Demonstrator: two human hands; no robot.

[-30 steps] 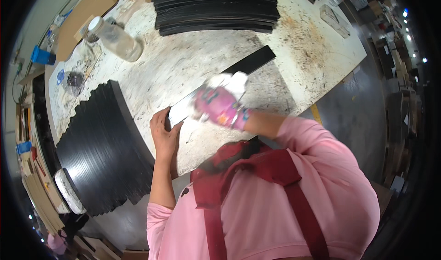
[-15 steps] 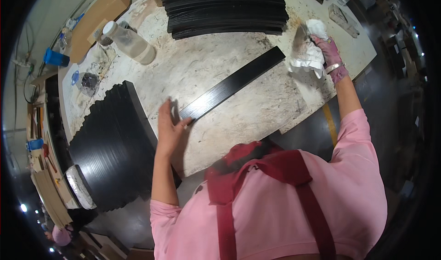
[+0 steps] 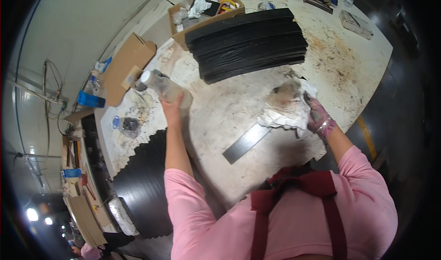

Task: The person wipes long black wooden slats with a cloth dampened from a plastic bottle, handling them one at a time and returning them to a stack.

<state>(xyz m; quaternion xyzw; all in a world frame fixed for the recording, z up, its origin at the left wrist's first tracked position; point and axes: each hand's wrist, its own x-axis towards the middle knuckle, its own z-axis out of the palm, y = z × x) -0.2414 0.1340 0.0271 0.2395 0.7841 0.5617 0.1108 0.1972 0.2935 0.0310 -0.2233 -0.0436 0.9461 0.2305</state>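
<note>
Left hand (image 3: 172,108) gripping clear plastic bottle (image 3: 165,87) at 10 o'clock; right hand (image 3: 319,117) clutching white rag (image 3: 287,115) over black strip (image 3: 248,143), long axis 2–8 o'clock.

Left hand (image 3: 171,109) off the black strip (image 3: 248,142), now on the plastic bottle (image 3: 163,86).
</note>
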